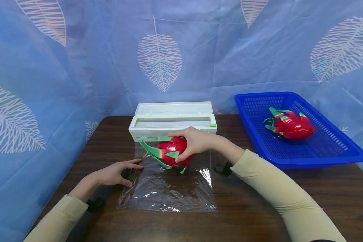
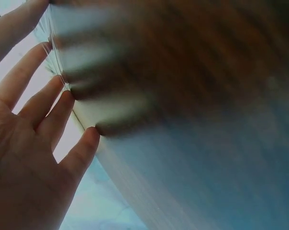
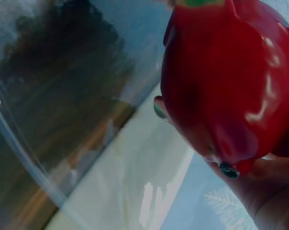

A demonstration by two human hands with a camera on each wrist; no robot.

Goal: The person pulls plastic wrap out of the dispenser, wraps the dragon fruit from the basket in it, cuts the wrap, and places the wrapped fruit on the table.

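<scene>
A red dragon fruit with green leaf tips (image 1: 170, 149) is gripped from above by my right hand (image 1: 196, 143), thumb on the near side and fingers over the far side. It is over a sheet of clear cling film (image 1: 175, 191) spread on the table. In the right wrist view the dragon fruit (image 3: 221, 81) fills the upper right, its dark stem end toward the palm. My left hand (image 1: 116, 173) touches the film's left edge with spread fingers. The left wrist view shows those fingertips (image 2: 89, 136) on the tabletop, at the wrinkled film edge.
A white cling film dispenser box (image 1: 173, 122) with its lid raised stands at the table's back, the film running from its front. To the right, a blue plastic basket (image 1: 305, 163) holds another dragon fruit (image 1: 294, 127). Behind hangs a blue leaf-patterned cloth (image 1: 193, 60).
</scene>
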